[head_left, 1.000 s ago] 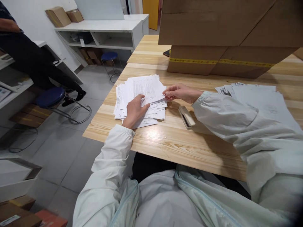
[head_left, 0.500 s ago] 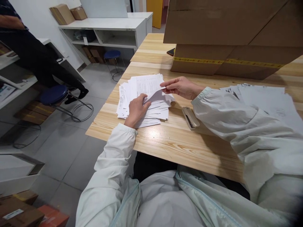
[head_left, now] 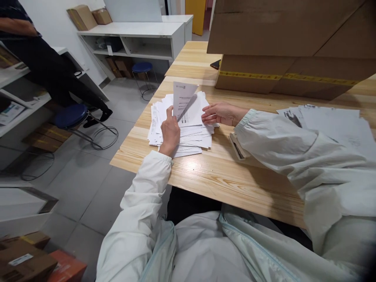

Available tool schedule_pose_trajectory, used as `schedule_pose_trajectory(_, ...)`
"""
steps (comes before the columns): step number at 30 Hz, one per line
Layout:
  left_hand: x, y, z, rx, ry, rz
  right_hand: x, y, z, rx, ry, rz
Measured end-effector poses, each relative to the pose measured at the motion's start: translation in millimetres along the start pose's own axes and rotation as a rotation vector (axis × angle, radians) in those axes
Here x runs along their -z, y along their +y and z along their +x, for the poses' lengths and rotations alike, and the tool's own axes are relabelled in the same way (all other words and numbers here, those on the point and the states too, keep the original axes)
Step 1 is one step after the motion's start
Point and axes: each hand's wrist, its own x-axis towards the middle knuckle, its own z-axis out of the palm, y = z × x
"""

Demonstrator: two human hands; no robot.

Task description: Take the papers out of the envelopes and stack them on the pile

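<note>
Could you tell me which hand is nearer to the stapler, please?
Right. The right hand is just beyond the stapler; the left hand is farther off, to its left, over the papers.

Looking forward and down from the wearer's head, steeply and at close range over the pale wood-grained rectangular table (head_left: 211, 176), centring nearly on the loose white paper pile (head_left: 192, 137). Facing across toward the large brown cardboard boxes (head_left: 282, 29), and taking in the long white shelf unit (head_left: 141, 29) farther off.
</note>
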Motion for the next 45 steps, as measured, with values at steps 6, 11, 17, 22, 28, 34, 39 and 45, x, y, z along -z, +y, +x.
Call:
schedule_pose_trajectory(6,0.8,-1,-3,-0.091,-0.004,-0.048,-7,0,3,0.009,0.026,0.094)
schedule_pose_trajectory(11,3.2,2,-5,-0.168,-0.003,-0.061,-12,1,9,0.039,0.032,0.063)
schedule_pose_trajectory(17,6.3,1,-6,-0.322,-0.069,0.117,-17,5,17,0.033,-0.010,-0.047)
schedule_pose_trajectory(22,6.9,-3,-8,-0.450,0.046,0.203,2,3,12,0.042,-0.086,-0.124)
schedule_pose_trajectory(28,3.3,2,-19,-0.493,-0.055,0.275,12,6,6,0.001,-0.105,-0.111)
schedule_pose_trajectory(34,1.7,5,-26,-0.499,-0.130,0.337,11,8,8,0.023,-0.129,-0.022)
schedule_pose_trajectory(39,-6.3,5,-28,-0.528,-0.184,0.301,8,14,19,0.004,-0.151,0.034)
schedule_pose_trajectory(45,14.2,12,-50,-0.455,0.180,-0.289,5,7,3,0.242,0.141,-0.125)
